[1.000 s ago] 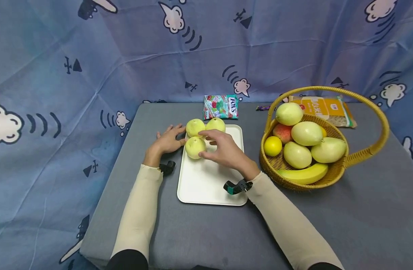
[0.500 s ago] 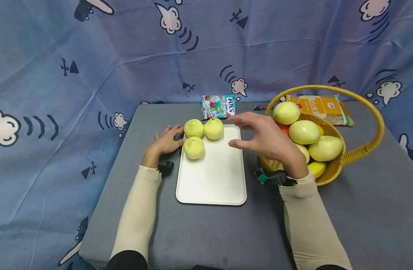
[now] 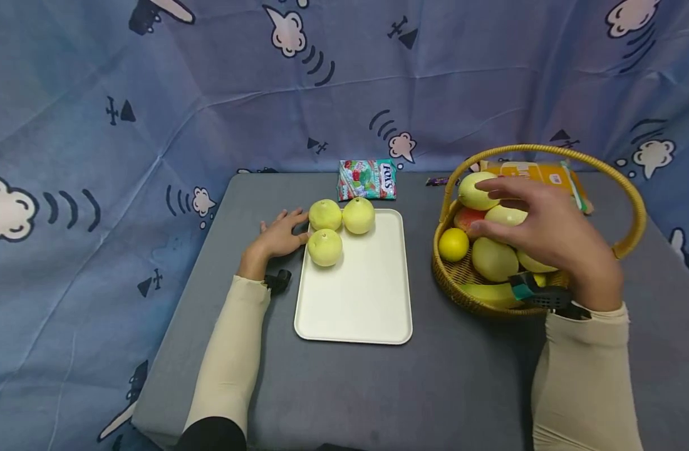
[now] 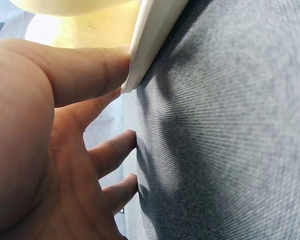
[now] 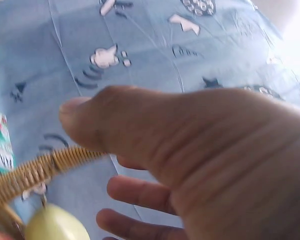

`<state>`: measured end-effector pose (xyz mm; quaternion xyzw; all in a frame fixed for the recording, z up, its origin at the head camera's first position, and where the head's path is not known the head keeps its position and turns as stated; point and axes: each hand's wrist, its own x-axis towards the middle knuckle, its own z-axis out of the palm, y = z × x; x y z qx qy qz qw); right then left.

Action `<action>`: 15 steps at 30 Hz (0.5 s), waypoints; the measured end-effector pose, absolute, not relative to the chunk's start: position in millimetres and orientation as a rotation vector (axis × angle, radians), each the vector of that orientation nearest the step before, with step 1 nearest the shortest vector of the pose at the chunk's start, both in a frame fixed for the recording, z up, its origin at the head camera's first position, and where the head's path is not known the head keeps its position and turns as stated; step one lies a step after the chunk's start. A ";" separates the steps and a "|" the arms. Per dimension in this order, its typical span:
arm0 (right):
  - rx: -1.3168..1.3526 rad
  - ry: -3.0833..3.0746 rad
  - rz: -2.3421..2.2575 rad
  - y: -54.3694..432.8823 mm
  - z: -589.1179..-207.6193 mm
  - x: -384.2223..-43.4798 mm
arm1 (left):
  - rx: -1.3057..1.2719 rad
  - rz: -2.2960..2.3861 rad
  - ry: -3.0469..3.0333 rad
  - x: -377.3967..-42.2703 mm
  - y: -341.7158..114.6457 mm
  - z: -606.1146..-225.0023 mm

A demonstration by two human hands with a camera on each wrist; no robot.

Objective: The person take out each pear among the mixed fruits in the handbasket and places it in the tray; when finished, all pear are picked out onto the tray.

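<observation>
The right hand (image 3: 553, 232) had swung from the tray (image 3: 356, 294) at centre to the basket (image 3: 443, 275) at right of the frame, so the work now seemed to turn on the fruit there. Its thumb and fingers stood wide apart, holding nothing; whether a fingertip touched fruit could not be told. The left hand (image 3: 278, 237) had stayed beside the tray's upper left, fingers spread on the cloth, thumb against the rim, gripping nothing. Three round green fruits (image 3: 325, 247) sat clustered in the tray's upper left, matte and dimpled on top. The tray was smooth, white and shallow, with rounded corners; the gray cloth (image 3: 344, 394) was finely ribbed. The basket was woven, its arched handle tightly wound, and held smooth pale oval fruits (image 3: 493, 260), a small yellow ball-like fruit (image 3: 454, 244) and a curved banana (image 3: 491, 295).
</observation>
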<state>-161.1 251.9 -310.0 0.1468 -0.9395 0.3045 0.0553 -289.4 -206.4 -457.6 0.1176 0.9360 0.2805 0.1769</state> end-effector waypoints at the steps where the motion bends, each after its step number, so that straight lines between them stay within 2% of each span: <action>1: 0.415 -2.857 0.917 258.0 -311.4 -160.3 | 0.334 0.789 2.650 -289.6 -206.1 -457.5; 10: 0.210 -3.002 0.778 298.5 -324.7 -163.0 | 0.342 0.778 2.650 -289.1 -204.6 -459.2; 15: 0.191 -3.057 0.724 306.1 -331.5 -172.5 | 0.333 0.796 2.642 -287.8 -204.8 -456.5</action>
